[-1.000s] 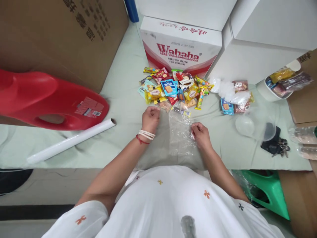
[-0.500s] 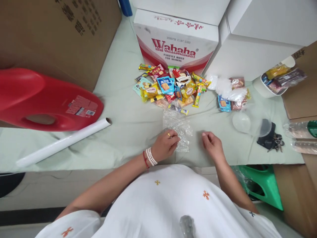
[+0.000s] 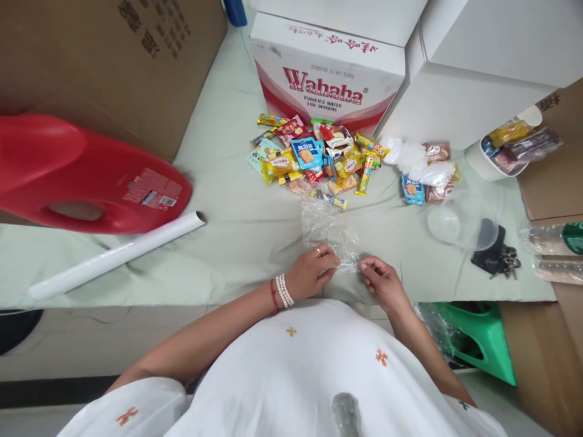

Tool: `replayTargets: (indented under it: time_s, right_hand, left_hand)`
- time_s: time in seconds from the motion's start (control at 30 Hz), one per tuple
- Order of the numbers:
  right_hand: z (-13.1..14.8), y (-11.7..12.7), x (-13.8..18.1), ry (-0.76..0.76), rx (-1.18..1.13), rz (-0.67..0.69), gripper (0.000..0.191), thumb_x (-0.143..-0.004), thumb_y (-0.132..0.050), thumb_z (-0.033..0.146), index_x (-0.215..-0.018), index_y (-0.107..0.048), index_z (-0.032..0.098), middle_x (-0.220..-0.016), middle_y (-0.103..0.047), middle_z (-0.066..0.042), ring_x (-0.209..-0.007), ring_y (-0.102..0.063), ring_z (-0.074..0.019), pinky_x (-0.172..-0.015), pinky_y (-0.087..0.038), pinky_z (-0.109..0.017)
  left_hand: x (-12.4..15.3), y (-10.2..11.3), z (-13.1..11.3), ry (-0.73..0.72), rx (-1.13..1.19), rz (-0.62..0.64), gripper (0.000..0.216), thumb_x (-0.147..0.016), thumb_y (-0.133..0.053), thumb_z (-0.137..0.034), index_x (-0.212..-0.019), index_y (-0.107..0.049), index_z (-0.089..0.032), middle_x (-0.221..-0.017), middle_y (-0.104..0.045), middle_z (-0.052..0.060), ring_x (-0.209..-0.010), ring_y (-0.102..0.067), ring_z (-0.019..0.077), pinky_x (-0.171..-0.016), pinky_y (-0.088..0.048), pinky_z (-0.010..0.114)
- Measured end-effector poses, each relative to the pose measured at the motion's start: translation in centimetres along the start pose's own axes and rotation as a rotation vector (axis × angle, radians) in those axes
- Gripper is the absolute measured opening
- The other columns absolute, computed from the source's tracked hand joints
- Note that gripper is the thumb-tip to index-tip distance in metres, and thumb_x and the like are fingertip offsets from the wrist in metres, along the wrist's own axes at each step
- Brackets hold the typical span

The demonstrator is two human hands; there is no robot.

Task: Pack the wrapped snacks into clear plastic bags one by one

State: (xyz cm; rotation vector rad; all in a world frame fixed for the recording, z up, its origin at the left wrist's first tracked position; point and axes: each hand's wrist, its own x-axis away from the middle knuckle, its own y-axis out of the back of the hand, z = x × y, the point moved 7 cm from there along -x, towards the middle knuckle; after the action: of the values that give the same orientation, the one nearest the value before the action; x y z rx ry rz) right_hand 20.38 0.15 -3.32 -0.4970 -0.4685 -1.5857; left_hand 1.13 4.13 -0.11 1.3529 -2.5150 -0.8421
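Note:
A clear plastic bag (image 3: 330,227) lies crinkled on the pale green tablecloth in front of me. My left hand (image 3: 316,268), with a ring and beaded bracelet, pinches the near edge of this bag on its left. At the same edge, on the right, my right hand (image 3: 380,279) is closed on the bag's corner between thumb and fingers. Just beyond the bag, a heap of wrapped snacks (image 3: 310,155) rests against a Wahaha water carton (image 3: 325,85). One small yellow-and-blue snack packet (image 3: 330,199) touches the bag's far end.
At left stand a red plastic jug (image 3: 91,176) and a white roll (image 3: 118,255). To the right are more snack packets (image 3: 413,189), clear plastic cups (image 3: 460,224), keys (image 3: 505,264), a white tub (image 3: 489,164) of snacks and bottles (image 3: 549,237). A green stool (image 3: 487,346) is below the table edge.
My right hand has moved left and taken hold of the bag's near right corner. My left hand has shifted slightly right, and the bag's near edge is drawn out between both hands.

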Motion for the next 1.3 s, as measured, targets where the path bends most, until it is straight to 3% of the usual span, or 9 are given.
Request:
replayTargets:
  time_s: [0.13, 0.23, 0.43, 0.63, 0.8, 0.93, 1.07, 1.3]
  right_hand:
    - [0.6, -1.2, 0.6, -0.009, -0.149, 0.025, 0.036, -0.069, -0.084, 0.052, -0.081, -0.069, 0.022, -0.078, -0.065, 0.0, -0.052, -0.041, -0.0094, -0.044, -0.029, -0.023]
    - [0.9, -2.0, 0.9, 0.0, -0.166, 0.025, 0.035, -0.07, -0.084, 0.052, -0.083, -0.071, 0.022, -0.074, -0.064, 0.0, -0.052, -0.044, -0.0092, -0.045, -0.033, -0.023]
    - [0.9, -1.9, 0.9, 0.073, -0.081, 0.009, 0.033, -0.076, -0.08, 0.052, -0.087, -0.075, 0.022, -0.063, -0.057, 0.003, -0.051, -0.042, -0.0103, -0.047, -0.035, -0.025]
    - [0.6, -1.4, 0.7, 0.081, -0.067, 0.004, 0.033, -0.081, -0.077, 0.054, -0.084, -0.072, 0.021, -0.071, -0.058, 0.001, -0.052, -0.039, -0.0088, -0.044, -0.032, -0.023]
    - [0.9, -2.1, 0.7, 0.016, -0.116, 0.025, 0.044, -0.081, -0.074, 0.063, -0.086, -0.071, 0.02, -0.08, -0.062, -0.002, -0.056, -0.041, -0.0091, -0.04, -0.029, -0.02]
    - [0.8, -2.5, 0.4, -0.055, -0.162, 0.004, 0.044, -0.073, -0.082, 0.06, -0.085, -0.068, 0.02, -0.083, -0.063, -0.001, -0.054, -0.037, -0.0076, -0.039, -0.023, -0.019]
    - [0.6, -3.5, 0.2, -0.124, -0.206, 0.074, 0.045, -0.07, -0.082, 0.061, -0.085, -0.069, 0.02, -0.082, -0.064, -0.001, -0.053, -0.039, -0.0079, -0.038, -0.02, -0.02]
    - [1.2, -4.7, -0.3, -0.1, -0.217, 0.089, 0.039, -0.065, -0.088, 0.05, -0.076, -0.065, 0.019, -0.072, -0.06, 0.002, -0.049, -0.034, -0.0058, -0.038, -0.02, -0.02]
  left_hand:
    - [-0.5, -1.2, -1.2, -0.032, 0.046, 0.042, 0.021, -0.092, -0.064, -0.038, -0.104, -0.066, -0.02, -0.108, -0.065, 0.009, -0.094, -0.064, 0.0219, -0.084, -0.054, 0.035]
    - [-1.1, -1.7, -1.6, -0.018, 0.04, 0.028, 0.032, -0.09, -0.067, -0.049, -0.101, -0.066, -0.019, -0.105, -0.065, 0.009, -0.091, -0.064, 0.0223, -0.081, -0.053, 0.035]
    - [-1.7, -1.1, -1.5, 0.03, 0.1, -0.02, 0.024, -0.099, -0.052, -0.034, -0.091, -0.069, -0.02, -0.091, -0.065, 0.006, -0.082, -0.061, 0.0179, -0.075, -0.049, 0.03]
    - [-1.1, 0.3, -0.4, 0.111, 0.294, -0.07, 0.02, -0.094, -0.059, -0.032, -0.081, -0.068, -0.019, -0.076, -0.06, 0.002, -0.067, -0.053, 0.0142, -0.067, -0.045, 0.027]
    - [-0.7, 0.4, -0.4, 0.077, 0.307, -0.088, 0.02, -0.093, -0.061, -0.031, -0.08, -0.068, -0.018, -0.075, -0.061, 0.002, -0.067, -0.051, 0.0132, -0.066, -0.042, 0.026]
    - [-0.6, 0.2, 0.4, 0.195, 0.439, -0.125, 0.021, -0.092, -0.062, -0.032, -0.078, -0.067, -0.017, -0.071, -0.06, 0.001, -0.067, -0.053, 0.013, -0.064, -0.042, 0.025]
    - [-0.2, -0.1, 1.2, 0.291, 0.508, -0.124, 0.022, -0.091, -0.062, -0.035, -0.08, -0.068, -0.017, -0.073, -0.063, 0.001, -0.069, -0.055, 0.0132, -0.066, -0.043, 0.026]
    - [0.6, -1.2, 2.4, 0.453, 0.779, -0.07, 0.034, -0.089, -0.064, -0.05, -0.082, -0.059, -0.017, -0.069, -0.061, -0.001, -0.062, -0.055, 0.012, -0.06, -0.046, 0.025]
